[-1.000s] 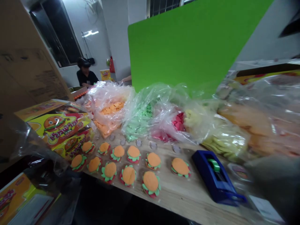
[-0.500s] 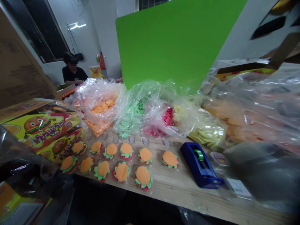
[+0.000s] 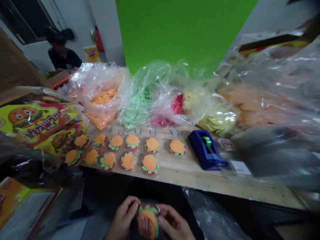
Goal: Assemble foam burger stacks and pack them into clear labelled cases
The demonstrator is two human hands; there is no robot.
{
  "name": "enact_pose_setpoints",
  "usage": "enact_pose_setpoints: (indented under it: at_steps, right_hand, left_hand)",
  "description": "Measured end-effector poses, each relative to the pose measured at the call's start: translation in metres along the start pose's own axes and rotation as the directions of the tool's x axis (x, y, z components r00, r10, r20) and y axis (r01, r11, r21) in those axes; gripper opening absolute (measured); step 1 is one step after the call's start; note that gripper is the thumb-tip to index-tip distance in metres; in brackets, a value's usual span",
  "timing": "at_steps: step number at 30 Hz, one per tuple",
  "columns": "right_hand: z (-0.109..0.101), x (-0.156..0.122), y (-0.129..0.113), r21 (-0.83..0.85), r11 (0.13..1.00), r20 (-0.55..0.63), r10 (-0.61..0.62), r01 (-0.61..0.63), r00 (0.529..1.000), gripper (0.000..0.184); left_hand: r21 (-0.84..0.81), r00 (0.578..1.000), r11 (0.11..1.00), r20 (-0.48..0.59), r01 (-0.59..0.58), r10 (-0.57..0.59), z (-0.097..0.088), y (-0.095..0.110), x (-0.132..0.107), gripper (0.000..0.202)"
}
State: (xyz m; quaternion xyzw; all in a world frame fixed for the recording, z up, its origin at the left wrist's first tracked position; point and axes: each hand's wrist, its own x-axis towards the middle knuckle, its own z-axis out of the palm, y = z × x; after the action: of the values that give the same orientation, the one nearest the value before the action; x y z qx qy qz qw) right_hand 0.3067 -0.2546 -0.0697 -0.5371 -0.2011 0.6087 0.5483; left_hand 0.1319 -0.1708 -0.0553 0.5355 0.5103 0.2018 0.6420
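Note:
Low in front of my body, my left hand (image 3: 125,215) and my right hand (image 3: 174,220) hold a packed burger-shaped marshmallow (image 3: 148,222) between them. Clear plastic seems to wrap it, and a small burger picture shows on its front. Fingers of both hands are closed on its two sides near the top. On the wooden table (image 3: 172,170) beyond my hands, several other burger-shaped marshmallows (image 3: 150,163) stand in two rows, with orange tops, green frills and red edges. Small clear round pieces (image 3: 152,131) lie in a line behind them.
A blue tape dispenser (image 3: 206,150) stands right of the rows. Behind are clear bags of orange (image 3: 103,96), green (image 3: 135,111), red (image 3: 177,105) and yellow pieces (image 3: 217,116). Printed boxes (image 3: 42,123) are at left. A green panel (image 3: 182,33) rises behind; a person (image 3: 63,56) sits beyond.
The view has tilted down, so the table sits higher in the picture. Both my hands have come into view at the bottom, holding the packed burger-shaped marshmallow.

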Motion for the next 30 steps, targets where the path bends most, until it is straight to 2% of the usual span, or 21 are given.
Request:
enact_pose_setpoints:
  at_steps: [2, 5, 8, 10, 14, 18, 21, 24, 26, 30]
  right_hand:
    - [0.005, -0.004, -0.017, -0.011, 1.000, -0.056, -0.027, 0.026, 0.998, 0.039]
    - [0.009, -0.008, -0.033, -0.007, 0.999, -0.041, -0.040, 0.040, 0.998, 0.035]
    - [0.010, -0.007, -0.033, 0.027, 0.999, -0.050, -0.036, 0.037, 0.998, 0.033]
    - [0.011, -0.006, -0.030, 0.061, 0.997, -0.066, -0.038, 0.042, 0.997, 0.034]
    - [0.018, -0.008, -0.036, 0.121, 0.990, 0.019, -0.070, 0.067, 0.997, 0.031]
    - [0.028, -0.019, -0.052, 0.197, 0.978, 0.178, -0.111, 0.075, 0.978, 0.032]
    - [0.030, -0.026, -0.062, 0.296, 0.950, 0.177, -0.158, 0.101, 0.971, 0.031]
    - [0.030, -0.032, -0.074, 0.363, 0.910, 0.127, -0.263, 0.202, 0.956, 0.034]
    - [0.031, -0.036, -0.083, 0.316, 0.907, 0.089, -0.322, 0.279, 0.943, 0.033]
    - [0.031, -0.046, -0.092, 0.077, 0.927, -0.001, -0.368, 0.367, 0.930, 0.032]
  left_hand:
    - [-0.044, 0.999, 0.999, -0.042, 0.011, -0.013, 0.006, 0.015, -0.002, 0.051]
    - [-0.036, 1.000, 0.999, 0.014, 0.017, -0.017, 0.009, 0.037, -0.005, 0.044]
    - [-0.045, 1.000, 0.999, 0.024, 0.014, -0.013, 0.008, 0.052, -0.008, 0.039]
    - [-0.093, 0.999, 0.996, -0.041, -0.010, 0.006, 0.006, 0.061, -0.010, 0.036]
    - [-0.318, 0.979, 0.945, -0.203, -0.071, 0.005, 0.003, 0.085, -0.010, 0.036]
    - [-0.456, 0.970, 0.884, -0.245, -0.106, -0.010, 0.007, 0.112, -0.014, 0.038]
    - [-0.469, 0.968, 0.875, -0.250, -0.118, -0.004, 0.013, 0.123, -0.017, 0.037]
    - [-0.496, 0.968, 0.859, -0.250, -0.128, 0.000, 0.019, 0.128, -0.019, 0.038]
    - [-0.514, 0.973, 0.849, -0.229, -0.124, 0.004, 0.021, 0.129, -0.019, 0.037]
    - [-0.527, 0.987, 0.845, -0.163, -0.091, 0.004, 0.022, 0.131, -0.018, 0.036]
